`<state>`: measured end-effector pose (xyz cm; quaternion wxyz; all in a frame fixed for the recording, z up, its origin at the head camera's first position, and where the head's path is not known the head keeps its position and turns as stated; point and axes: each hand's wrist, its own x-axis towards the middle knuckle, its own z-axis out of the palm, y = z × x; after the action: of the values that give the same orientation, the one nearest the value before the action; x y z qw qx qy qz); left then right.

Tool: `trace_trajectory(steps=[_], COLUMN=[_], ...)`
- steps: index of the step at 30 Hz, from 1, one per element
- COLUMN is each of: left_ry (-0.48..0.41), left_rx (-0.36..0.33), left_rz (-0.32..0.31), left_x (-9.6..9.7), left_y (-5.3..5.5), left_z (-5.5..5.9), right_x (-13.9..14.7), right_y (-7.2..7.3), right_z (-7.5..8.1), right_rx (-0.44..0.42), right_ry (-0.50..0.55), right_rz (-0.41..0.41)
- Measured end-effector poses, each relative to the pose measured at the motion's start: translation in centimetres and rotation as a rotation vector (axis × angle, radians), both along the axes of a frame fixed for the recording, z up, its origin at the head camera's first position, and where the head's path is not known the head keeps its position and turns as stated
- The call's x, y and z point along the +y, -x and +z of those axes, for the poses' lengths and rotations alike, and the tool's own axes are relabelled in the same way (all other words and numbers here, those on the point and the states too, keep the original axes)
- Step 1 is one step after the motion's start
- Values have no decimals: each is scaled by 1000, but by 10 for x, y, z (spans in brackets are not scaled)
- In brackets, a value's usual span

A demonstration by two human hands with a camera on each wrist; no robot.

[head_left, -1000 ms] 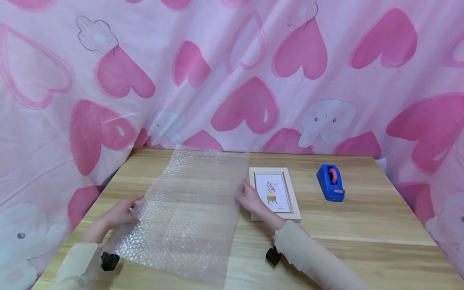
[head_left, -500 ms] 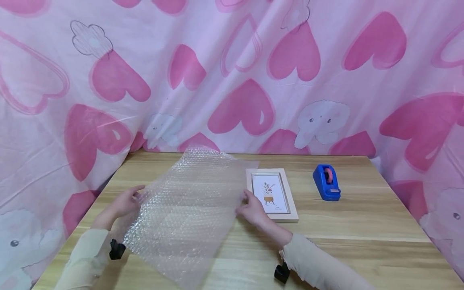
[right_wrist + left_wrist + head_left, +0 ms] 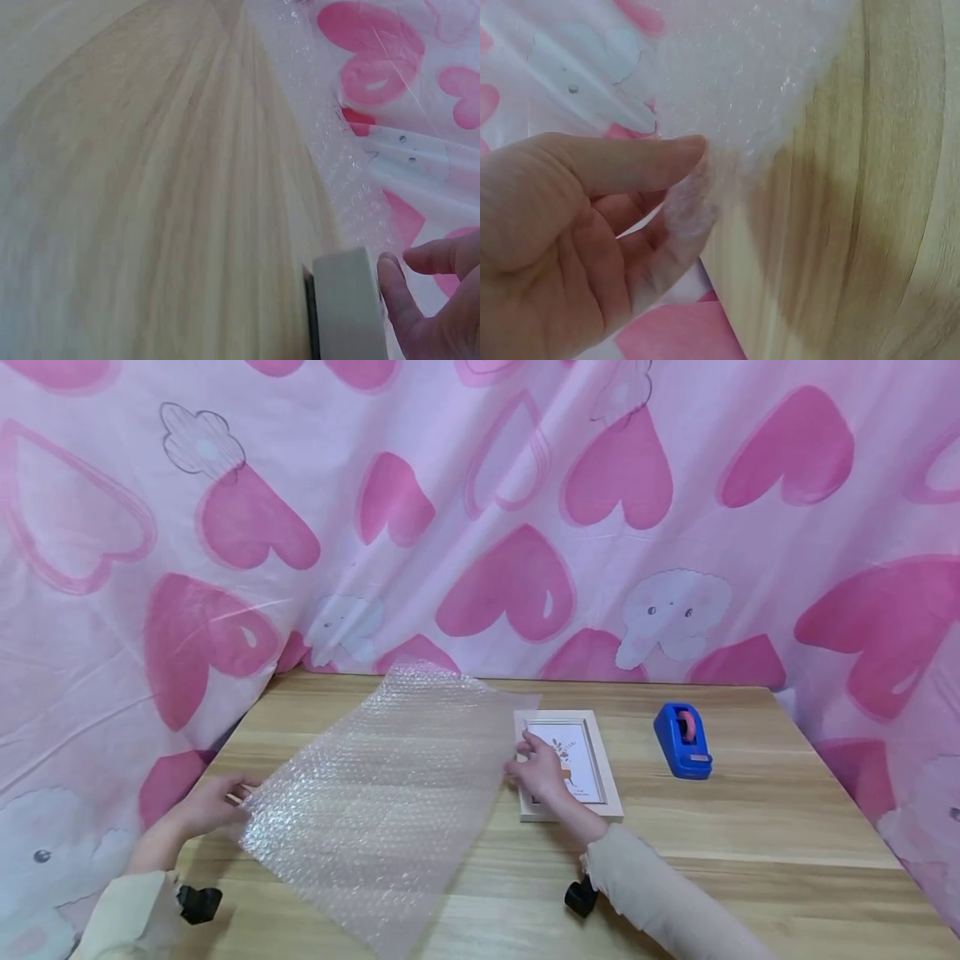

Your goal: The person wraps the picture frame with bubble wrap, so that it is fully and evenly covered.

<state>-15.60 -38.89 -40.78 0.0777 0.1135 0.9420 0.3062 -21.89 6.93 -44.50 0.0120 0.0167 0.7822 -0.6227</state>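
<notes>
A sheet of clear bubble wrap (image 3: 375,785) slants across the left half of the table in the head view. My left hand (image 3: 213,806) pinches its left corner between thumb and fingers, as the left wrist view shows close up. Beside the sheet's right edge, my right hand (image 3: 543,772) hovers over the left part of a picture frame (image 3: 609,789). In the right wrist view, a gap shows between its thumb (image 3: 396,289) and forefinger, close to the frame's pale side. The frame lies face up, its plant print partly covered by that hand.
A blue tape dispenser (image 3: 684,752) with a pink roll stands right of the frame on the wooden table (image 3: 735,860). Pink heart-patterned cloth (image 3: 480,485) hangs behind and at both sides. Small black devices sit at both wrists.
My left hand has drawn the wrap's corner leftward and a little nearer. My right hand has shifted right over the frame, its fingers parting from the wrap's edge. The sheet has turned askew.
</notes>
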Motion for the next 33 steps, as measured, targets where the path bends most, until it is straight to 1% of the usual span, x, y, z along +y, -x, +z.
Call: trace_trajectory(steps=[2, 4, 6, 8, 10, 13, 16, 19, 21, 24, 28, 30, 33], left_ry=[10, 21, 28, 20, 12, -2, 6, 26, 52, 59, 23, 15, 11], left_rx=[50, 96, 121, 120, 97, 77, 66, 55, 69, 101, 177, 201, 221], left_rz=[9, 36, 66, 92, 117, 123, 134, 161, 163, 146, 96, 93, 104], left_x=[-2, -4, -6, -9, -11, -13, -14, -13, -11, -6, 4, 8, 11], left_y=[2, 6, 10, 12, 14, 15, 15, 15, 17, 23, 32, 33, 34], left_z=[-2, -4, -7, -10, -13, -15, -15, -11, -8, -7, -14, -18, -20], right_x=[-3, -6, -8, -10, -12, -13, -13, -11, -9, -4, -1, -2, -4], right_y=[0, -2, -6, -12, -17, -25, -31, -34, -31, -18, -1, 2, 3], right_z=[-2, -3, -5, -6, -7, -6, -4, -3, -1, 1, 0, -2, -7], right_rx=[-9, -16, -3, 6, 19, 24, 29, 38, 45, 29, -18, -24, -22], right_ry=[32, 37, 18, -3, -7, 22, 50, 48, 37, 67, 113, 105, 91], right_rz=[-11, -25, -29, -39, -42, -36, -17, -2, -6, -32, -70, -80, -89])
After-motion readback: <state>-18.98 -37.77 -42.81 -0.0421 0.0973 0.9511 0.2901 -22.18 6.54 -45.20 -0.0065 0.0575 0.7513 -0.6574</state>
